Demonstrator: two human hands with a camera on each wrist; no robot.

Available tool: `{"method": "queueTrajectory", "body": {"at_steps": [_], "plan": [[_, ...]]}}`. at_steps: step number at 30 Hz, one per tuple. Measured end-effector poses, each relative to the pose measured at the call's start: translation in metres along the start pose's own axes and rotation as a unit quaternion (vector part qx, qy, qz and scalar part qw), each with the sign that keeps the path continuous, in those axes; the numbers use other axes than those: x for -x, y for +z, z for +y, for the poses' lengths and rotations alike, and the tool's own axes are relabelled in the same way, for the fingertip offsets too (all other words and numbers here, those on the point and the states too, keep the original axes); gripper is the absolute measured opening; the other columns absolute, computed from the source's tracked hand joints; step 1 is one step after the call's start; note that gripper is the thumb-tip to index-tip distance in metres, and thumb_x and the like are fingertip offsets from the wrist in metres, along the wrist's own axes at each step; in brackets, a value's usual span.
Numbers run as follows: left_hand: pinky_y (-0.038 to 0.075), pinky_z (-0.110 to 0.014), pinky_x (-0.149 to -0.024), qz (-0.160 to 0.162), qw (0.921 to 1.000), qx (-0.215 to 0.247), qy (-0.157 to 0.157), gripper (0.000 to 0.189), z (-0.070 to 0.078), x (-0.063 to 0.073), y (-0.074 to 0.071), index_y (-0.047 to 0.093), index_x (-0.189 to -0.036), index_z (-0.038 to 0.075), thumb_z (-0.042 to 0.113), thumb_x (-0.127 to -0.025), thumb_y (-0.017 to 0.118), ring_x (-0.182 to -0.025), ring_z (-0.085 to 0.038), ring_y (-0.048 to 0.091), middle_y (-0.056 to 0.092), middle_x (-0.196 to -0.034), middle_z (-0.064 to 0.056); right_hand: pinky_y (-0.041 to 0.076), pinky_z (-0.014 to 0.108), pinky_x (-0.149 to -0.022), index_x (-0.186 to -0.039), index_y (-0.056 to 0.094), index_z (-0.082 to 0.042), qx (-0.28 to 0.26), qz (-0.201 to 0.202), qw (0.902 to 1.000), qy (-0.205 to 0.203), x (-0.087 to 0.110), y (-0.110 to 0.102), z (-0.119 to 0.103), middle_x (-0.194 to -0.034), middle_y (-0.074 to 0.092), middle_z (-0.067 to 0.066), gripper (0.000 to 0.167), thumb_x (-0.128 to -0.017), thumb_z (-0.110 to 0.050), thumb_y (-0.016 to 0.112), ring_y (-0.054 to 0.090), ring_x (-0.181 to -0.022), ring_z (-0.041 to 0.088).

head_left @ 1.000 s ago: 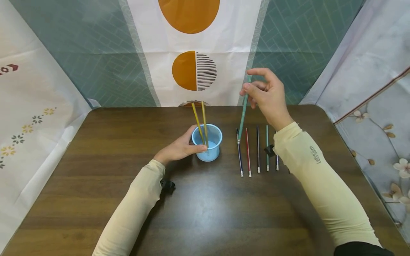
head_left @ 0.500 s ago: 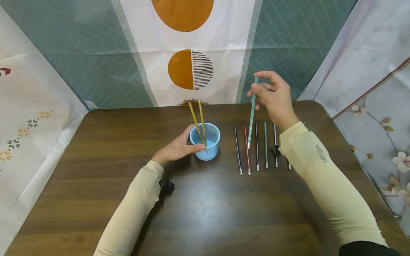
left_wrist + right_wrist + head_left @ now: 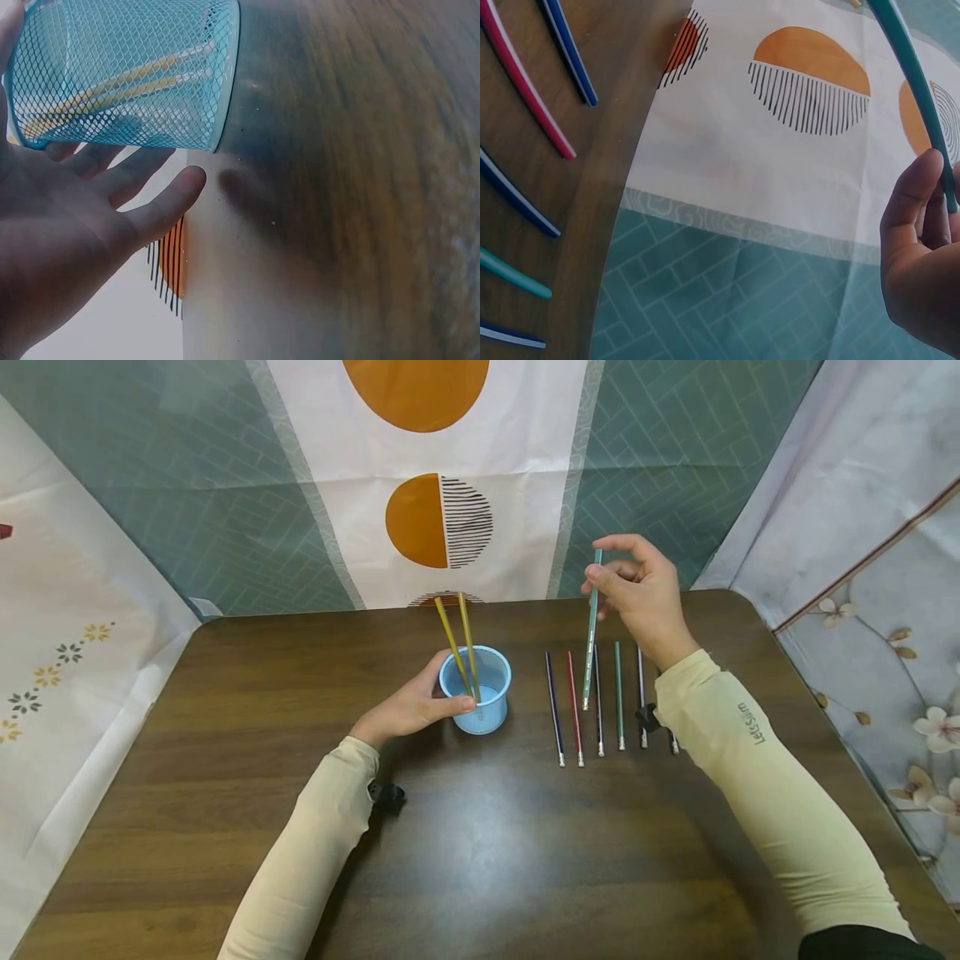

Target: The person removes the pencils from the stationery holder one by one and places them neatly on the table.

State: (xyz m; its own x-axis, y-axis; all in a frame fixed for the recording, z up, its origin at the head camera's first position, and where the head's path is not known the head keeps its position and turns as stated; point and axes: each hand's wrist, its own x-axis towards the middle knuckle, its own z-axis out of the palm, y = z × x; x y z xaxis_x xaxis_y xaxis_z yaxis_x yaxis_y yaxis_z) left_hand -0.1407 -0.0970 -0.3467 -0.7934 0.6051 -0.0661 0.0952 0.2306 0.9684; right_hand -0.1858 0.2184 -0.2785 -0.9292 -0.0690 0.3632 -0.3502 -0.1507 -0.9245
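In the head view my left hand (image 3: pixel 408 703) holds a light blue mesh pencil cup (image 3: pixel 487 718) from the left, its thumb lying along the near side. Two yellow pencils (image 3: pixel 467 647) lean inside the cup, and their lower ends show through the mesh (image 3: pixel 127 45) in the left wrist view. My right hand (image 3: pixel 637 589) pinches a green pencil (image 3: pixel 591 635) near its top end between thumb and fingers. That pencil hangs nearly upright, metal-banded end down, overlapping the row of pencils on the table. In the right wrist view the thumb (image 3: pixel 919 184) presses against it.
Right of the cup, several pencils lie side by side, among them a dark blue one (image 3: pixel 555 710), a red one (image 3: pixel 575 710) and a green one (image 3: pixel 619 697). The wooden table (image 3: pixel 450 860) ends at a patterned cloth backdrop (image 3: pixel 517 535).
My right hand has shifted right with the green pencil, from over the dark blue pencil to beyond the red one. The left hand still holds the cup; the head view has drifted slightly.
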Motion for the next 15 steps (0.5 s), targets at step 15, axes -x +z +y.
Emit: {"method": "queueTrajectory", "body": {"at_steps": [15], "plan": [[0.042,-0.044,-0.098,0.0,0.9996,0.0,0.027,0.075,-0.033,-0.011,-0.005,0.024,-0.148,0.02,0.022,-0.09,0.071,-0.117,-0.029,0.05,0.045,-0.133,-0.011,0.049,0.028,-0.047,-0.114,0.063,-0.003,0.016,0.03,0.9994,-0.001,0.006,-0.03,0.009,-0.074,0.065,0.017,0.029,-0.086,-0.003,0.071,0.06,-0.063,0.029]]}}
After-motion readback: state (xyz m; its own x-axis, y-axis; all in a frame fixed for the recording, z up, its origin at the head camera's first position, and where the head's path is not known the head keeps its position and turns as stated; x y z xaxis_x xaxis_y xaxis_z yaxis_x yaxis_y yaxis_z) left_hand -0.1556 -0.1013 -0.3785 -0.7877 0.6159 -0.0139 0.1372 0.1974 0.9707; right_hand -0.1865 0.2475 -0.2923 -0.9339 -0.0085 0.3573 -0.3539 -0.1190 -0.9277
